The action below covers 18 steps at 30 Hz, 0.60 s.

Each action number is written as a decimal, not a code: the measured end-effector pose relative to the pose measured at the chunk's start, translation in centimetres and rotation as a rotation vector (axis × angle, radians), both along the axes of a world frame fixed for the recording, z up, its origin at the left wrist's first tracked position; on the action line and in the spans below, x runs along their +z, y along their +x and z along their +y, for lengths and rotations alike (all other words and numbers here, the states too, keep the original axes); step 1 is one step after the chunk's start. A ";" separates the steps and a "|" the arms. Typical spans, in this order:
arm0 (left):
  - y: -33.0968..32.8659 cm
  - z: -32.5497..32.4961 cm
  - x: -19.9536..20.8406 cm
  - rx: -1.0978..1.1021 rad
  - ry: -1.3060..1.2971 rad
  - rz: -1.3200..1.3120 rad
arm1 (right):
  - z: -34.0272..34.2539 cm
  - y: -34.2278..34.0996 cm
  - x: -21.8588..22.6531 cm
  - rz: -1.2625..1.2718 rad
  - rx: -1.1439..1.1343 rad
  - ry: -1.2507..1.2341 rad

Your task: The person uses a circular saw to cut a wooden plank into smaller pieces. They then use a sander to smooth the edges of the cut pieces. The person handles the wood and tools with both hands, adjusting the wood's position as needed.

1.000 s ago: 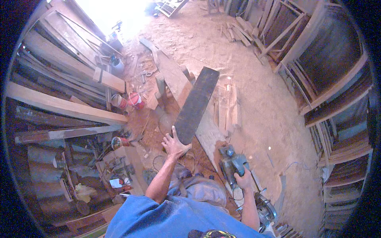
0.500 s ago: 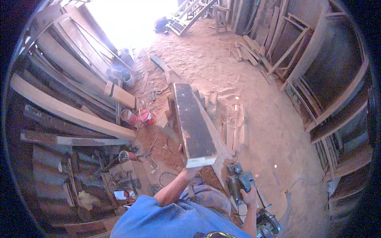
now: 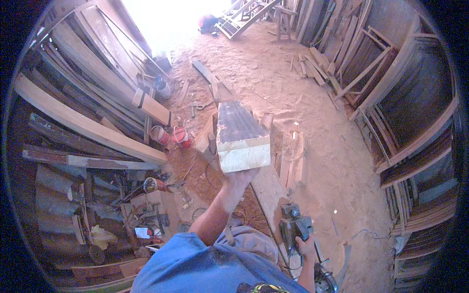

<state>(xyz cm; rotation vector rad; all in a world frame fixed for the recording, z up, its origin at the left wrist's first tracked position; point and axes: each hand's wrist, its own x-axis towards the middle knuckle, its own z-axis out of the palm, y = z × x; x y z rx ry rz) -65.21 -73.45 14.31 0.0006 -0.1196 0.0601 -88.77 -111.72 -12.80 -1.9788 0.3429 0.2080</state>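
My left hand (image 3: 240,179) is under the near end of a thick wooden beam (image 3: 244,155), gripping it from below, its fingers largely hidden. The beam is raised, its pale cut end facing me and its dark, rough upper face pointing away. At the lower right, my right hand (image 3: 306,245) is closed around the handle of a dark grey-green power tool (image 3: 292,228), which looks like an electric planer. It sits at the near end of a long pale board (image 3: 270,188) that runs under the beam.
Long planks (image 3: 97,132) lean and stack along the left, near red buckets (image 3: 181,137). Several offcuts (image 3: 293,161) lie right of the board on the sawdust-covered floor (image 3: 337,146). Wooden frames (image 3: 369,63) line the right wall. Another machine (image 3: 326,278) stands at the lower right, partly hidden.
My left hand has lifted and tilted the beam, so its pale end shows more and its dark face looks shorter. My right hand stays on the planer. The view has shifted slightly.
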 end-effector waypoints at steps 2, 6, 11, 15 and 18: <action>0.5 -0.3 1.6 0.055 0.042 0.041 | -0.4 -0.5 -1.5 -0.020 0.012 -0.058; 0.8 -0.3 1.2 0.089 0.063 0.014 | -1.2 -1.0 -3.0 0.001 0.010 -0.058; 1.3 -0.1 -0.1 0.073 -0.002 0.034 | -1.2 -1.2 -3.4 0.084 -0.027 -0.005; 1.7 -0.1 -0.6 0.053 -0.013 0.048 | -1.3 -1.0 -2.7 0.092 0.025 -0.025; 1.8 -0.2 -1.0 0.048 -0.015 0.059 | -0.2 -0.4 -1.1 -0.032 0.035 0.077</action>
